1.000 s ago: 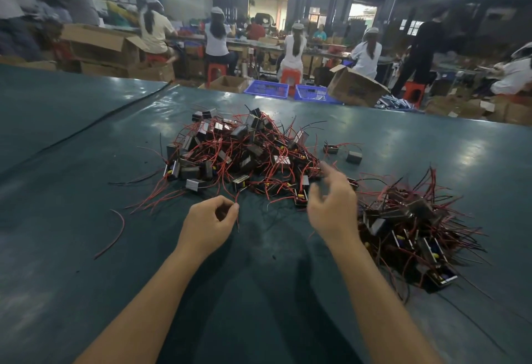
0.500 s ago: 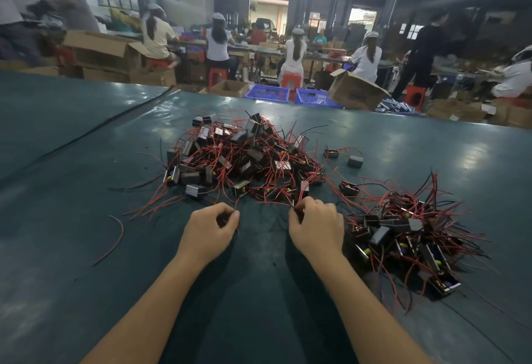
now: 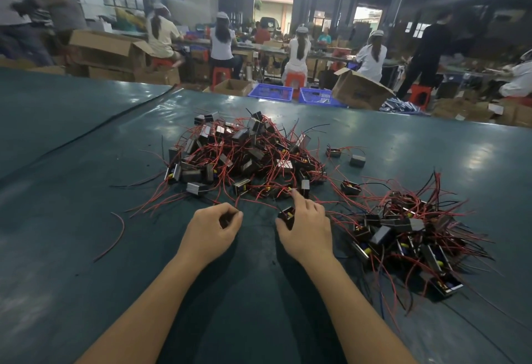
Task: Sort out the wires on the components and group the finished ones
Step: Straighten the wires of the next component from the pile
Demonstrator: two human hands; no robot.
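Observation:
A big tangled pile of small black components with red and black wires lies mid-table. A second pile of the same components lies to its right. My right hand sits between the two piles and grips one black component between thumb and fingers. Its index finger points out toward the big pile's near edge. My left hand is curled in front of the big pile around a small dark thing that is mostly hidden, with a red wire by its fingertips.
The dark green table stretches wide on all sides. A loose red wire lies at the left. Stray components sit beyond the piles. Blue crates, cardboard boxes and seated people are past the far edge.
My right hand reached into the big pile's near edge, drew a component back toward me and now holds it. My left hand stayed curled in place.

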